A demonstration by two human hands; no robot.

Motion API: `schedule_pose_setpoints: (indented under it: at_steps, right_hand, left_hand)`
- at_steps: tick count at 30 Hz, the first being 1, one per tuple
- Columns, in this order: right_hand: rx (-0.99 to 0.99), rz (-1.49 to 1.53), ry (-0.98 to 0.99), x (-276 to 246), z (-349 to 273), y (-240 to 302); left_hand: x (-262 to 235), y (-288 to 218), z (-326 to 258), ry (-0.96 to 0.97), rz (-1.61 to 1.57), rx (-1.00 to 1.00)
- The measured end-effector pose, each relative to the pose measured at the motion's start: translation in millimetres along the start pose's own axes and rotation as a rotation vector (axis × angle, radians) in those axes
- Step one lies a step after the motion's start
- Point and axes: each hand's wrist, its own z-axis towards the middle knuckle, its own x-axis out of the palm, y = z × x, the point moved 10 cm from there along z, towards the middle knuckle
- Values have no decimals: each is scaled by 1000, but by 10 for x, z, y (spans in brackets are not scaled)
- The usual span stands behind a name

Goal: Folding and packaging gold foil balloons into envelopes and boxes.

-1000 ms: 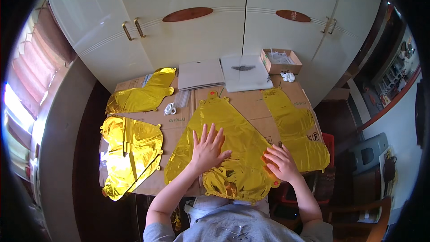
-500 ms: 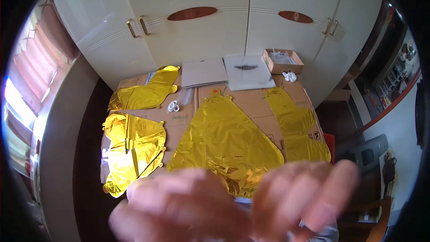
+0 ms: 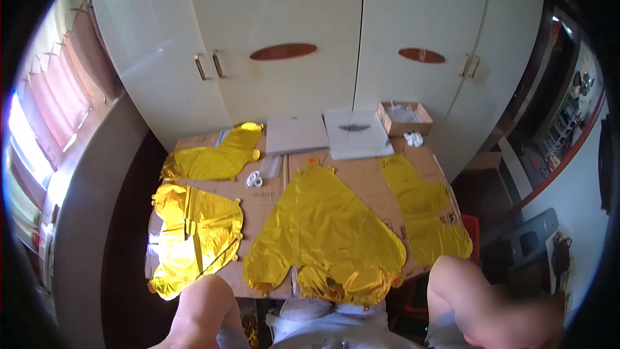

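Note:
Both my arms are bent upward at the lower edge, and neither hand shows. My left elbow (image 3: pixel 201 307) is near the table's front edge, beside a shiny gold foil balloon (image 3: pixel 216 223) lying flat. On the right, my bent arm (image 3: pixel 455 291) is in front of another flat gold foil balloon (image 3: pixel 420 207), and its nearest part is blurred. Between them a large, roughly triangular gold foil balloon (image 3: pixel 336 232) is spread out, its lower end near my lap. A fourth flat gold foil balloon (image 3: pixel 216 160) lies at the far left.
Cardboard (image 3: pixel 261 203) covers the table. White rolls (image 3: pixel 254 179) lie left of centre. Along the back are a grey flat panel (image 3: pixel 297 136), a pale flat case (image 3: pixel 357 145), an open box (image 3: pixel 423 128) and a white bundle (image 3: pixel 413 139). Cupboards (image 3: pixel 278 84) stand behind; a red stool (image 3: pixel 473 232) is at right.
Both blurred hands, which were close in front over the lower middle, have left the picture. Now my bent elbows show at the lower left and right. The view has tilted up slightly.

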Motion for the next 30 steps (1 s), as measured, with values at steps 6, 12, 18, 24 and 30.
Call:
schedule_pose_setpoints:
  at_steps: [6, 12, 18, 24, 30]
  right_hand:
    - [348, 271, 667, 47, -566, -262]
    - [1062, -656, 183, -2258, -1511, -2809]
    - [1233, -1396, 468, -3333, -2490, -4610]
    - [1122, -1684, 916, -3435, -3197, -5378]
    - [1089, -1698, 896, -3419, -3087, -5457]
  left_hand:
    - [135, -73, -446, 706, -463, -297]
    - [-3002, 1017, -2451, 93, 1083, -1356]
    - [-4051, 848, -4124, 636, 1596, -1281]
    - [-4284, 737, -4571, 430, 1337, -1744]
    - [-4305, 698, -4529, 418, 1207, -1792]
